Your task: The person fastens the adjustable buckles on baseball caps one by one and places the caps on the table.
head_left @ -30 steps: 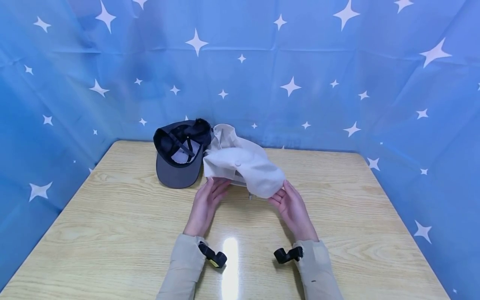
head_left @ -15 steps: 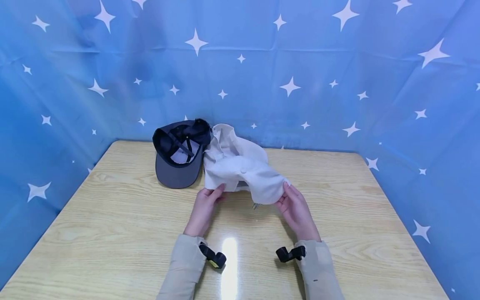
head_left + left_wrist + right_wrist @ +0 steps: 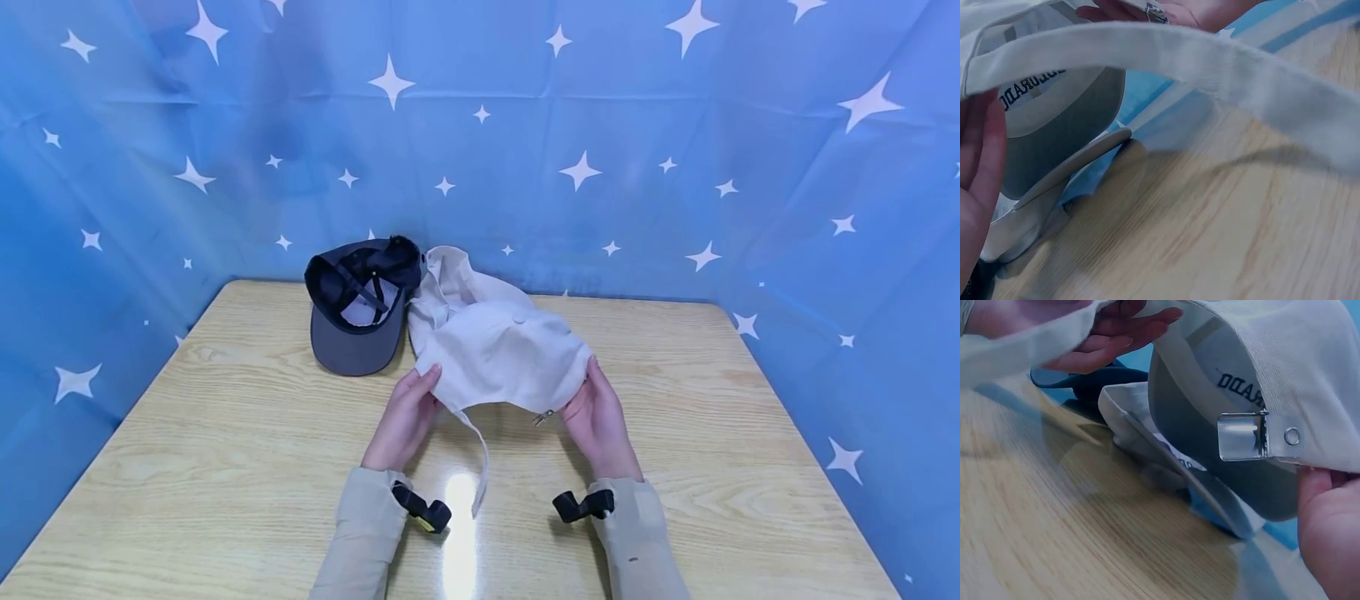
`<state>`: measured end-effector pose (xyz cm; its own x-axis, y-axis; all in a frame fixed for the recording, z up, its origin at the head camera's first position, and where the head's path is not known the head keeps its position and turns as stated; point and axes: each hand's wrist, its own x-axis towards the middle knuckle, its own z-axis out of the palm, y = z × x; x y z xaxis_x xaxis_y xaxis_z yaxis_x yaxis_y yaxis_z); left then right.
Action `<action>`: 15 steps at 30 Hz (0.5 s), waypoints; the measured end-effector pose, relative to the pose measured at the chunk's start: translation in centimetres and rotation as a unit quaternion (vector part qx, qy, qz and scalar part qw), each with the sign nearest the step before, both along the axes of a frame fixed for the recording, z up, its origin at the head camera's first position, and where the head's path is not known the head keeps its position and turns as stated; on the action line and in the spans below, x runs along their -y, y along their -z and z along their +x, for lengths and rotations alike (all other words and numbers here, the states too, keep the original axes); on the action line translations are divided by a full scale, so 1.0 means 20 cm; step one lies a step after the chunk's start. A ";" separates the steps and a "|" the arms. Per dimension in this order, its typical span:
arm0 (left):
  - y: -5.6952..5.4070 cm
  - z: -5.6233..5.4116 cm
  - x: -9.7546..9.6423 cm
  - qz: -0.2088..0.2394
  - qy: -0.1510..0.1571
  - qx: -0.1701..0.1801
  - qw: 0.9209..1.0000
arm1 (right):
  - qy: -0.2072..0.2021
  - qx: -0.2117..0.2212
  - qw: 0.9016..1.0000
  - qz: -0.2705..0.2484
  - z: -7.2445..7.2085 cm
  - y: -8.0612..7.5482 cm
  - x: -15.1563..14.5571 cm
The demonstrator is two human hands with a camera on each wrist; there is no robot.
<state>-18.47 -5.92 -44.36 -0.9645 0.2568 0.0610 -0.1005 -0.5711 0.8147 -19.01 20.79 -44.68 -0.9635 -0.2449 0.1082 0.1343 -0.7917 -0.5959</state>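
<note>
A white baseball cap (image 3: 510,350) is held up off the table between two hands, its crown on top and its back opening toward me. My left hand (image 3: 405,417) pinches the left edge, thumb above and fingers underneath. At the opposite edge my right hand (image 3: 600,421) grips the cap, its fingers partly hidden below. The undone fabric strap (image 3: 1166,50) dangles from the left side. On the right side sits a metal buckle (image 3: 1241,437), with no strap through it. Dark lettering (image 3: 1238,389) shows inside the cap in the right wrist view.
Behind the held cap, a second white cap (image 3: 453,279) lies on the wooden table (image 3: 225,467), partly covered from view. A dark cap (image 3: 356,350) rests upturned to its left. Blue star-patterned cloth (image 3: 480,150) surrounds the table's back and sides.
The held cap has come toward me and spread out, its crown rising. Its strap has dropped into sight at the left. My left thumb has shifted onto the cap's edge.
</note>
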 end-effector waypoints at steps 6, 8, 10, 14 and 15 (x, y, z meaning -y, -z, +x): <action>0.01 0.01 0.00 0.050 0.054 -0.063 0.995 | -0.007 -0.022 1.000 0.008 0.01 -0.01 0.01; 0.01 0.02 -0.02 0.061 0.093 -0.096 0.989 | -0.007 -0.030 0.999 0.008 0.01 -0.02 0.01; 0.00 0.03 -0.05 0.050 0.139 -0.117 0.982 | -0.005 -0.035 0.999 0.006 0.01 -0.03 0.01; 0.01 0.06 -0.09 -0.087 0.185 -0.101 0.974 | 0.000 -0.014 1.000 0.005 0.03 -0.05 0.03; 0.01 0.06 -0.10 -0.122 0.193 -0.094 0.969 | 0.002 -0.008 1.000 0.007 0.03 -0.05 0.03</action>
<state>-17.18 -3.93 -44.53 -0.7715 0.6251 0.1185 -0.1045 -0.3082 0.9456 -18.38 20.21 -43.65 -0.9628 -0.2423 0.1198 0.1217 -0.7843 -0.6083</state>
